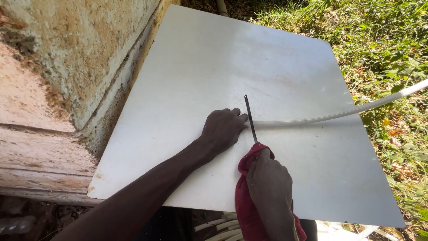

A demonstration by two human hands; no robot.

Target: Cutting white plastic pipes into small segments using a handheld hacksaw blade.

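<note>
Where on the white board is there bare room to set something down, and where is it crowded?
The white board is bare between the wall and the left hand, and below the white pipe rightward. It is crowded mid-board: both hands, the thin blade, red cloth.

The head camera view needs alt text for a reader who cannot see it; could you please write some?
The left hand presses the end of a thin white pipe onto a white board, while the right hand grips a slim dark blade through a red cloth, its edge across the pipe. A rough wall stands left; grass lies right.
</note>
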